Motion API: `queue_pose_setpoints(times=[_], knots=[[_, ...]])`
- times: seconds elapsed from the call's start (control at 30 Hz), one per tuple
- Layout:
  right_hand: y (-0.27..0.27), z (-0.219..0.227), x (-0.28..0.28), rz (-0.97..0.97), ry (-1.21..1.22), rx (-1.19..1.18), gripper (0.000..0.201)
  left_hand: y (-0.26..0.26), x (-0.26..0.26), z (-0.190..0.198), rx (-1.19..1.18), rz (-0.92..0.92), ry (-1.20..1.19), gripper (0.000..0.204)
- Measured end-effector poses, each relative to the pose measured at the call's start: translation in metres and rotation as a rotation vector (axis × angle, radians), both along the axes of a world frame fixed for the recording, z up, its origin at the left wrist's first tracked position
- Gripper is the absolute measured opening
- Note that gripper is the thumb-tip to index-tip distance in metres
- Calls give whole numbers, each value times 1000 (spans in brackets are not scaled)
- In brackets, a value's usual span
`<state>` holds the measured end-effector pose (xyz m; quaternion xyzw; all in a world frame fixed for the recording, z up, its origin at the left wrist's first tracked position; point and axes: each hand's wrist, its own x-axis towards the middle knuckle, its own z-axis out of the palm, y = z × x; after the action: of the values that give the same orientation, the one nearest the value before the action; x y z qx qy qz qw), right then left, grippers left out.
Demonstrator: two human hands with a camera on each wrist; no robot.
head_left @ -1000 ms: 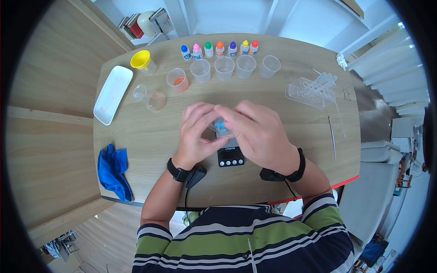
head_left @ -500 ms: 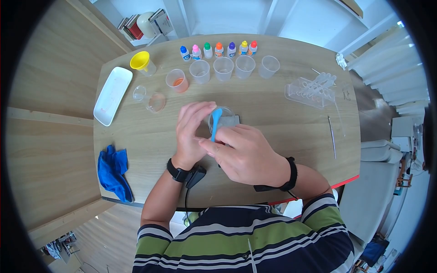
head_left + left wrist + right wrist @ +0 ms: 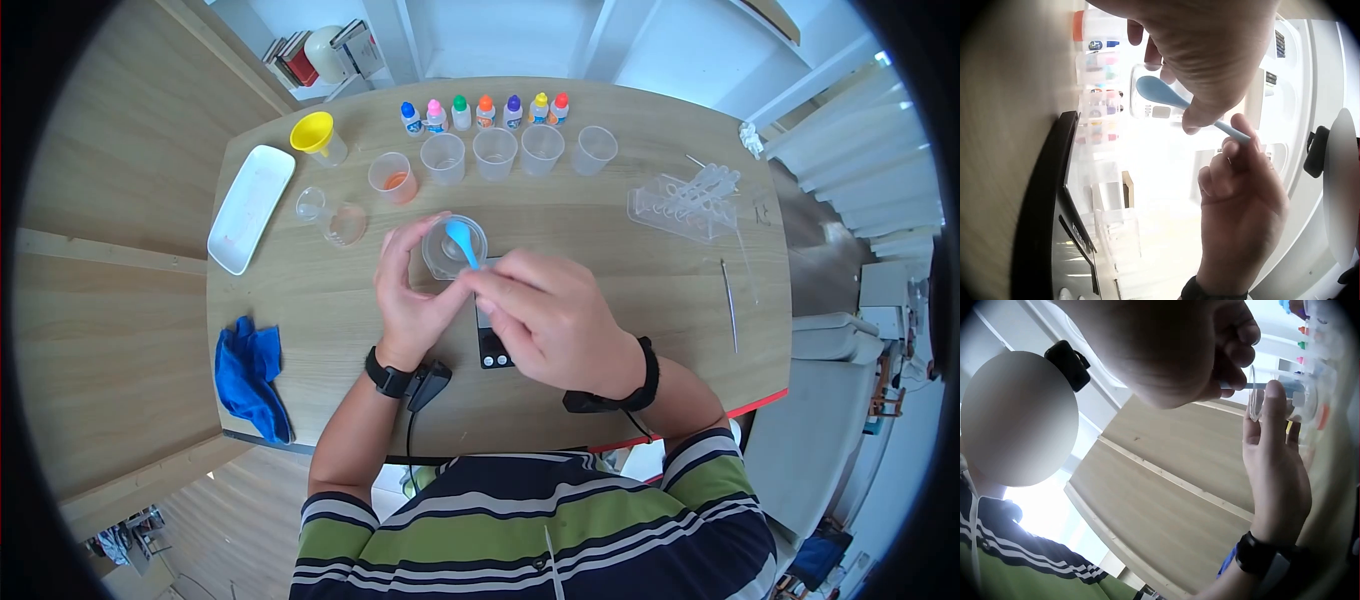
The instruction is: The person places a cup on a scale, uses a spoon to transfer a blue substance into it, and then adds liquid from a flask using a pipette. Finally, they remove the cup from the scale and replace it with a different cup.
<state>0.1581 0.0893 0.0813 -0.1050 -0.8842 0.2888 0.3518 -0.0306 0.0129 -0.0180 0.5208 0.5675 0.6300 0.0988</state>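
Note:
My left hand [image 3: 408, 300] grips a clear cup [image 3: 440, 262] from its left side, just left of a small black-and-grey scale [image 3: 495, 345]. The fingers of my right hand [image 3: 560, 322] pinch the handle of a light blue spoon [image 3: 460, 236], whose bowl lies over or inside the cup's mouth. In the left wrist view the spoon [image 3: 1161, 92] is slanted in front of the cup, which has printed marks. The right wrist view shows the left hand [image 3: 1279, 469] round the cup, with the spoon's handle reaching into it.
Several clear cups [image 3: 495, 153] and colour-capped bottles [image 3: 461, 113] line the back. Left are a cup of orange liquid [image 3: 393, 180], a yellow funnel [image 3: 312, 130], a white tray [image 3: 250, 210] and a blue cloth [image 3: 247, 370]. Right lie plastic pieces [image 3: 690, 205] and a metal tool [image 3: 730, 305].
The left hand has moved the cup left and back, off the scale, uncovering more of it. The spoon has come into clear view, and its bowl has shifted left with the cup.

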Motion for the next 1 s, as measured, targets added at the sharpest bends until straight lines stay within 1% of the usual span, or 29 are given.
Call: queue_pose_setpoints(times=[0.07,0.1,0.17,0.23,0.3,0.37,0.4,0.43,0.5,0.57,0.7,0.77,0.9,1.0], knots=[[5,3,2,-66,-13,-48,33,0,0,1,-6,19,-18,68],[7,4,2,-64,-13,-48,33,-1,0,3,-24,20,-7,69],[12,5,2,-133,28,-57,28,-2,0,6,-43,21,3,69],[17,5,6,-160,-6,-57,28,-2,0,9,-31,14,95,70],[22,5,7,-189,-40,-57,27,-3,-1,12,-41,-11,126,71],[25,4,6,-234,-20,-87,21,-4,-1,16,-52,-34,157,72],[27,4,7,-233,-21,-87,21,-3,-2,18,-43,-39,205,72],[29,5,7,-261,-26,-100,17,-3,-2,19,-34,-44,253,73],[30,7,8,-289,-31,-112,13,-3,-2,21,-36,-44,269,73],[31,10,9,-332,-52,-209,10,-4,-3,21,-39,-46,285,73],[34,5,8,-324,-11,-199,11,-2,-2,20,-24,-60,303,71],[33,4,7,-294,2,-210,9,-1,-1,22,-18,-70,299,70],[31,3,7,-234,19,-234,9,-1,0,24,-36,-111,362,64],[28,4,6,-191,16,-176,9,-1,3,27,-55,-138,407,63]])
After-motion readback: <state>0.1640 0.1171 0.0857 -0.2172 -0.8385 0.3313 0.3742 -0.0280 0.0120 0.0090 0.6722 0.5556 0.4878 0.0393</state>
